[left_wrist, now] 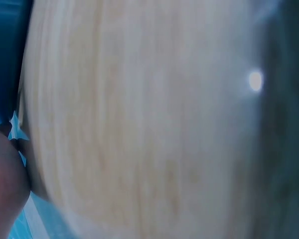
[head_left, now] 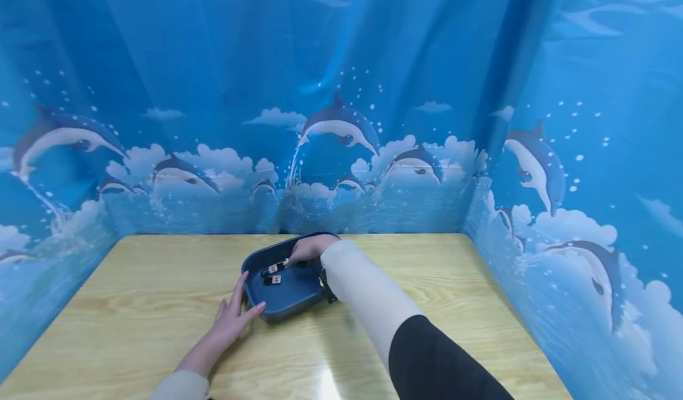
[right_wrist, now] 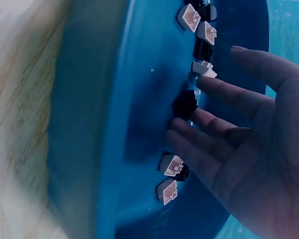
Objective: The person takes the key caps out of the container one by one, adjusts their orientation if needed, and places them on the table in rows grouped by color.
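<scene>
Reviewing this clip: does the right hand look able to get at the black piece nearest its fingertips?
Most likely yes: the right hand is inside the lidless blue tub, its fingertips right at the black piece, and nothing visible blocks them.

Heads up, in the head view your right sleeve (head_left: 363,293) blocks part of the right end of the tray (head_left: 290,293), and the little pieces (head_left: 276,280) inside the tray are too tiny to make out properly. Your left wrist view's rough: the table (left_wrist: 139,124) beside the tray is smeared, your left hand (left_wrist: 7,184) just below the tray gets chopped by the edge, and that dark band (left_wrist: 289,124) across from the tray is an unreadable blur. Right wrist view crops your right hand (right_wrist: 269,144) over the tray, and the black piece (right_wrist: 184,103) touching it is basically a featureless blob.
</scene>
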The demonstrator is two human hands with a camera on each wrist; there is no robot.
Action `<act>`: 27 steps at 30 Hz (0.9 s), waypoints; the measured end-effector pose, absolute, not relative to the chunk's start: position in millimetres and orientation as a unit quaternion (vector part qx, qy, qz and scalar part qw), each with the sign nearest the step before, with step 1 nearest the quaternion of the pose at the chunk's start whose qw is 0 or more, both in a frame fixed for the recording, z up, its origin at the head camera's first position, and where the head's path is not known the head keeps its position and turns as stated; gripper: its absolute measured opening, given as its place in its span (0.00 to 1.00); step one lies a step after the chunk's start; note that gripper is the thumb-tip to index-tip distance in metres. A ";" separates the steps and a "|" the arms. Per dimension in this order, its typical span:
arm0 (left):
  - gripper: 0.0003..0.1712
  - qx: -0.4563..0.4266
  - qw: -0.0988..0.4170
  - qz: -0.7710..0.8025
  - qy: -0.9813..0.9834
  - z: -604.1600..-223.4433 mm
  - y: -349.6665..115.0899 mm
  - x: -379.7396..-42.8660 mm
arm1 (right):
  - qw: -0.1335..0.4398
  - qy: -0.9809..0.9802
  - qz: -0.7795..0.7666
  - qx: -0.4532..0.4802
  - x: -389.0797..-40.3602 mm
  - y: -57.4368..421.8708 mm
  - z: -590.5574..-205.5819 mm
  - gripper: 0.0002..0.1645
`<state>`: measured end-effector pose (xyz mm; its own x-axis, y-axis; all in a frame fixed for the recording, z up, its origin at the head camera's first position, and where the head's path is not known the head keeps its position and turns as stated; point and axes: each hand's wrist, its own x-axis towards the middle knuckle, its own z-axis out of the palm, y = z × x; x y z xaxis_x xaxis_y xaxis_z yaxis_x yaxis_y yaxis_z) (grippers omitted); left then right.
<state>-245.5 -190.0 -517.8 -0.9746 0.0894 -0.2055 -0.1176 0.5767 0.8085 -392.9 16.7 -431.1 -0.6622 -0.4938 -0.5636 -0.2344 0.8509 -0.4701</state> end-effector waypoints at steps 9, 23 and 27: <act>0.54 0.002 0.107 0.458 0.883 -513.6 -185.6 -244.5 | 0.364 0.896 -0.144 -0.211 -393.3 27.0 -426.9 0.17; 0.54 0.002 0.111 0.456 0.883 -515.0 -188.9 -243.6 | 0.348 0.897 -0.139 -0.235 -380.3 47.3 -405.4 0.10; 0.53 0.001 0.112 0.457 0.882 -515.9 -189.6 -244.2 | 0.336 0.895 -0.145 -0.256 -380.7 56.8 -405.8 0.09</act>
